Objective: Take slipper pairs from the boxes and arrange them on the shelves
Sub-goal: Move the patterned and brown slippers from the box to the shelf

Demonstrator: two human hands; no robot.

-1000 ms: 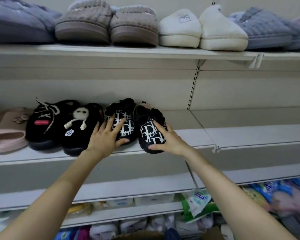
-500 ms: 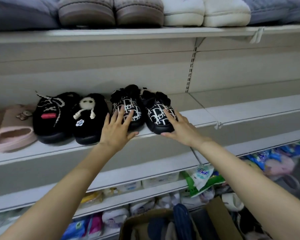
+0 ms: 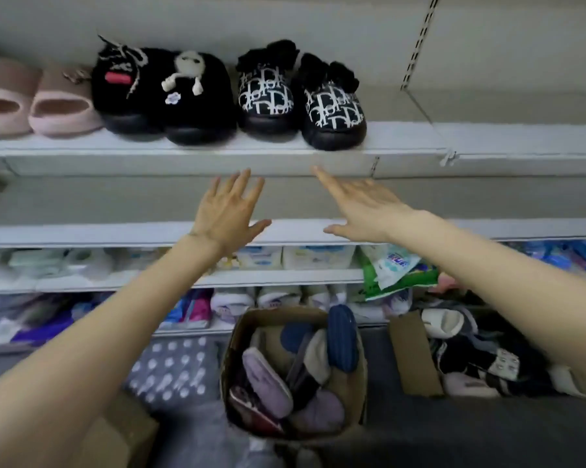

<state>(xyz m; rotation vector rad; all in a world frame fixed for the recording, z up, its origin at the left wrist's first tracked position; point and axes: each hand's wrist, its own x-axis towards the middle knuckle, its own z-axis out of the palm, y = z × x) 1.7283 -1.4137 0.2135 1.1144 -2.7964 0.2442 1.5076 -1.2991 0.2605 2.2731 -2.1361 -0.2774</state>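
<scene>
In the head view, the black-and-white patterned pair [image 3: 334, 111] stands on the shelf [image 3: 183, 153] at about 12 o'clock. Its toes point to the front edge, and the two slippers sit side by side, the right-hand one a little further forward. Just to its left is a black fluffy pair [image 3: 163, 92], with a pink pair [image 3: 62, 109] at 10 o'clock. The row is pairs set close together, probably to save room and show the toes.

Both hands hover below the shelf's edge, clear of the slippers. The left hand [image 3: 225, 214] has its fingers straight and spread; the right hand [image 3: 362, 211] is flat with fingers extended. Neither holds anything (empty hands suit a reach for more stock).

At 6 o'clock an open cardboard box [image 3: 231, 349] holds a jumble of slippers [image 3: 268, 380], purple and blue among them. A second box [image 3: 413, 356] lies at 4 o'clock. I judge this pair placed, and the next step a pick from the box.
</scene>
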